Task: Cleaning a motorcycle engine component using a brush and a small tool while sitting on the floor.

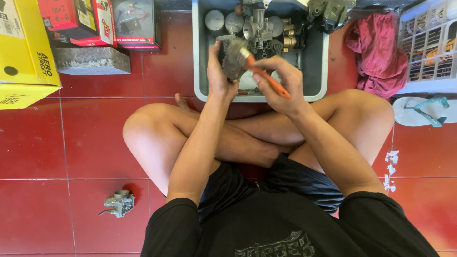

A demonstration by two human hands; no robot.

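Two hands work mid-clean: left hand point(218, 71) clamped on a grimy metal part point(233, 59), right hand point(278, 83) closed around an orange-handled brush point(264, 76) scrubbing it, more parts waiting in the grey tray point(316, 57) just beyond.

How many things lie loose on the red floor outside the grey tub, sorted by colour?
Yellow: 1, the cardboard box
Red: 1, the crumpled cloth
Grey: 2, the concrete block and the carburettor
White: 2, the plastic basket and the flip-flop
Total: 6
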